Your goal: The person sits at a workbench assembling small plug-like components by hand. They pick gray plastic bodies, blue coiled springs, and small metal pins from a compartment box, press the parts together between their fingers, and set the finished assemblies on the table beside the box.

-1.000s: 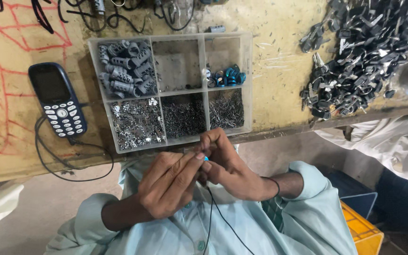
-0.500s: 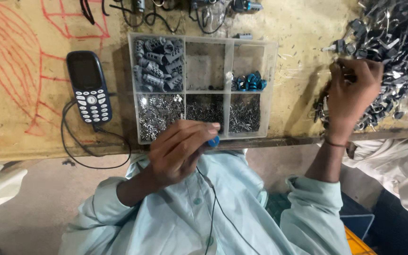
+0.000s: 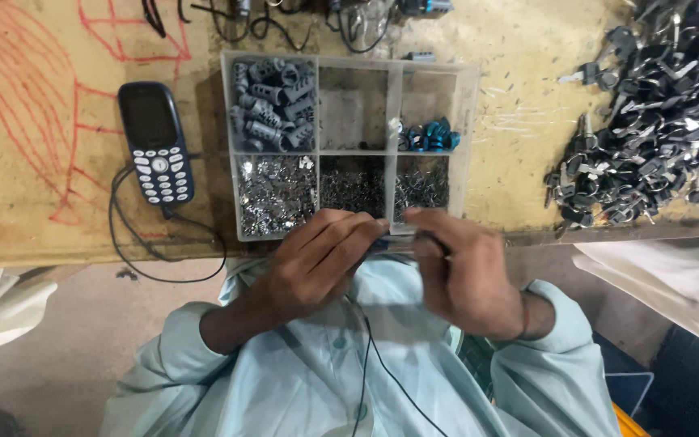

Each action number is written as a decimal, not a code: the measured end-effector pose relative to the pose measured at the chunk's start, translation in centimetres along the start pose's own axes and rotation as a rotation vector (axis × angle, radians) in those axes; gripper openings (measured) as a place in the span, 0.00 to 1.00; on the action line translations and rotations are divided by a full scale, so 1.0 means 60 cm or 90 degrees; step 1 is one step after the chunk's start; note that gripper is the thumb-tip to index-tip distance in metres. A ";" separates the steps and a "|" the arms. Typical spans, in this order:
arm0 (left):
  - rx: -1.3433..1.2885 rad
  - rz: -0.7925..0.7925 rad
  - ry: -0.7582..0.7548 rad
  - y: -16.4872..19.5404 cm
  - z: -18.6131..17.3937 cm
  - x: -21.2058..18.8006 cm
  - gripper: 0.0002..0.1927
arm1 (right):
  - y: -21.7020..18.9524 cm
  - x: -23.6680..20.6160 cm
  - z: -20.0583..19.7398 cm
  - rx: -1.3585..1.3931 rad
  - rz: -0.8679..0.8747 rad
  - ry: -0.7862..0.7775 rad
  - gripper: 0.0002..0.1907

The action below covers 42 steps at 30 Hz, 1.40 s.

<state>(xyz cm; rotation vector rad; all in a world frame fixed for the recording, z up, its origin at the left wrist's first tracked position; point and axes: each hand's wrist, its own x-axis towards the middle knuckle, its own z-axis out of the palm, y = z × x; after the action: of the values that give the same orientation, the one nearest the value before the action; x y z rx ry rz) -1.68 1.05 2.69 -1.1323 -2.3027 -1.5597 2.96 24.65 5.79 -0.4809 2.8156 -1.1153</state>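
Workbench: right hand is back from key pile, now fingertip-to-fingertip with left hand below parts tray; fingers narrow, contents blurred, cannot tell.

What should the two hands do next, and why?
Probably press the two small parts together. The left hand and right hand meet fingertip to fingertip at the bench edge, just below the clear compartment box, each seeming to pinch a tiny piece; the blur hides the details.
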 end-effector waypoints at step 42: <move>-0.433 -0.495 0.260 0.032 0.044 0.006 0.10 | 0.005 0.021 0.130 -0.066 -0.029 0.323 0.17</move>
<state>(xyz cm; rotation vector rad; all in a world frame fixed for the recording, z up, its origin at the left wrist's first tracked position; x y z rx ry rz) 0.07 3.81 3.08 0.1384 -2.0496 -2.6496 3.11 19.35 -0.05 -0.3021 3.3228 -1.2555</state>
